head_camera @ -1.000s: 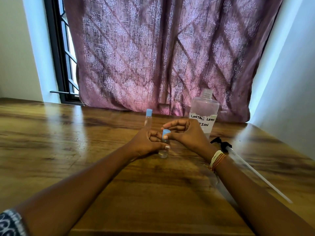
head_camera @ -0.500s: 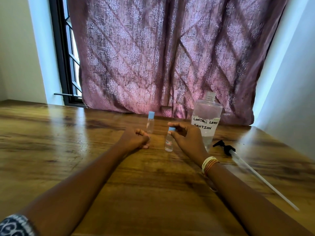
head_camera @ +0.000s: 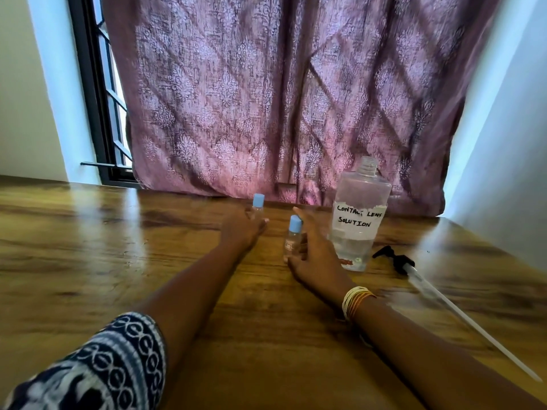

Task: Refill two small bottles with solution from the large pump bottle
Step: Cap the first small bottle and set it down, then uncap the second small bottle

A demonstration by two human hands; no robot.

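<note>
Two small clear bottles with light-blue caps stand upright on the wooden table (head_camera: 88,261). The far small bottle (head_camera: 258,202) is at the tips of my left hand (head_camera: 241,232), whose spread fingers hide its lower part. The near small bottle (head_camera: 292,239) stands just left of my right hand (head_camera: 315,253). That hand is open, with its fingers apart around the bottle's right side. The large clear bottle (head_camera: 359,199), labelled "Contact Lens Solution", stands to the right with its neck uncovered and liquid low inside. Its black pump with a long tube (head_camera: 398,261) lies on the table further right.
A patterned purple curtain (head_camera: 281,99) hangs right behind the bottles at the table's far edge. A dark window frame (head_camera: 94,99) is at the back left. A pale wall (head_camera: 509,143) closes in the right side.
My right hand has let go of the near bottle's cap and opened beside it. My left hand has moved forward from a loose fist to the far bottle. The camera has shifted closer.
</note>
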